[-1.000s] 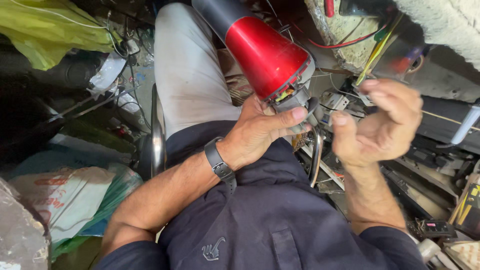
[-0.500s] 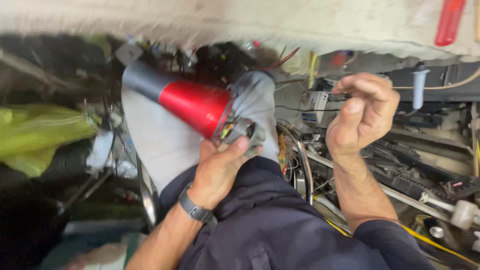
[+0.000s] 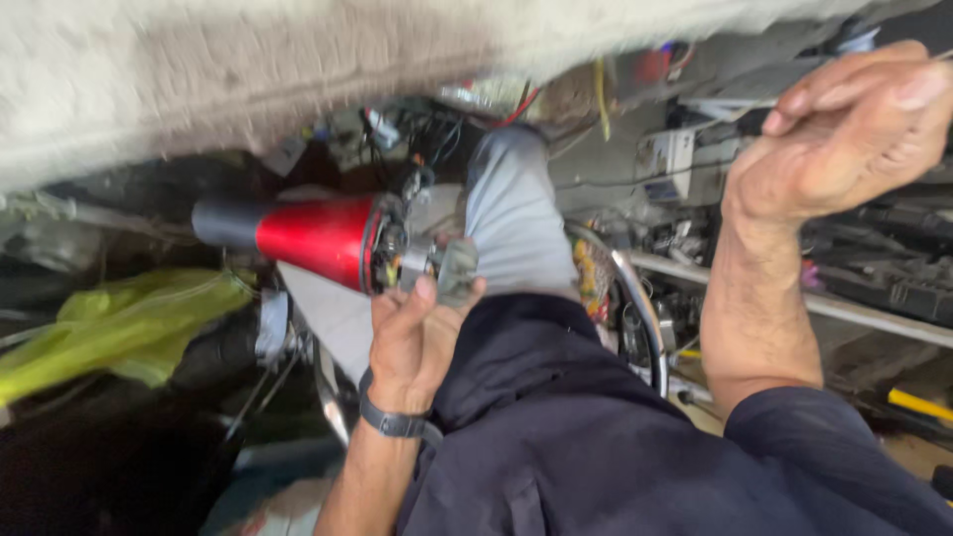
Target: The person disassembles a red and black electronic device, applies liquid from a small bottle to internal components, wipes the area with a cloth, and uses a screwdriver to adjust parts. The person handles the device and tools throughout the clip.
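My left hand (image 3: 417, 337), with a dark watch band on the wrist, grips the grey metal fitting at the end of a red cylinder (image 3: 318, 238) that has a black neck pointing left. The cylinder lies level above my lap, beside my grey trouser knee (image 3: 506, 218). My right hand (image 3: 844, 129) is raised at the upper right, apart from the cylinder, its fingers curled and thumb pressed to fingertips. The blur hides whether anything thin is pinched there.
A yellow-green plastic bag (image 3: 119, 328) lies at the left. A curved chrome tube (image 3: 635, 298) runs by my right knee. Wires, a small white box (image 3: 670, 159) and dark parts crowd the right. A yellow-handled tool (image 3: 918, 402) lies low right. A pale rough slab (image 3: 248, 69) spans the top.
The view has swung, so the red cylinder now lies level and further left. My left hand keeps hold of its end. My right hand has risen toward the upper right.
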